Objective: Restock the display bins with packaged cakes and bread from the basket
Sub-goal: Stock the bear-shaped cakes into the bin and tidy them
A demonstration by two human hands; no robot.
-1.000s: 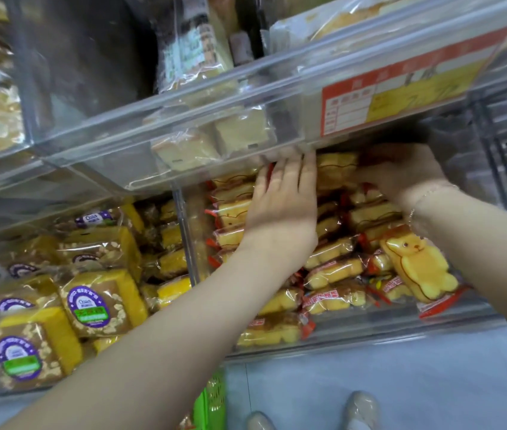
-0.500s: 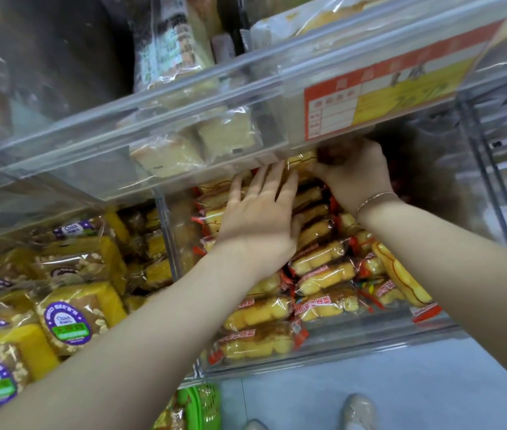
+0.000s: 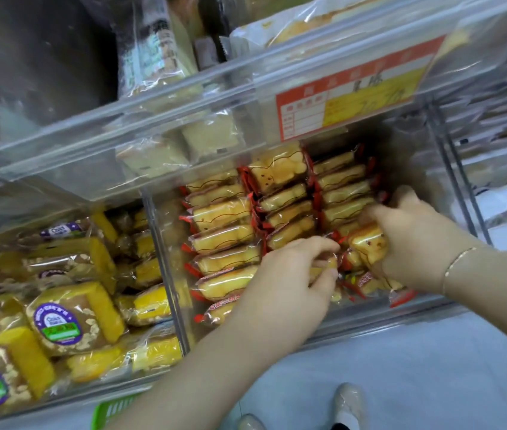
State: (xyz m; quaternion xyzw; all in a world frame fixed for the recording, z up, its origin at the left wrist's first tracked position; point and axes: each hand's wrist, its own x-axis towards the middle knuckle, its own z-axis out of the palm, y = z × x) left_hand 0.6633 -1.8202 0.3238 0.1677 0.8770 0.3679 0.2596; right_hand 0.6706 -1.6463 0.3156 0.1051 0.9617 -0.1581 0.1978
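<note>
1. Left bin (image 3: 165,274), immediately left of the bear-cake bin: square yellow cakes (image 3: 72,318) with round purple-green labels, loosely piled.
2. Green basket (image 3: 112,409): only a corner shows on the floor, below and left of the bear-cake bin.
3. Bear-cake bin (image 3: 354,321), clear plastic, lower tier: bear-shaped cakes (image 3: 224,237) in red-edged wrappers, standing on edge in three rows front to back.
4. Left hand (image 3: 289,280): over the bin's front centre, fingers (image 3: 323,243) curled, pinching a wrapped cake (image 3: 326,263) between thumb and fingertips.
5. Right hand (image 3: 410,240): at the bin's right front, fingers wrapped around a bear cake (image 3: 368,245), bear face toward the camera. Thin bracelet (image 3: 459,259) on the wrist.
6. Upper bin (image 3: 246,97), directly above the bear-cake bin: pale sliced cakes inside; red-yellow price tag (image 3: 351,97) on its front wall.
7. Shoes (image 3: 345,405) on the floor below the bear-cake bin.
</note>
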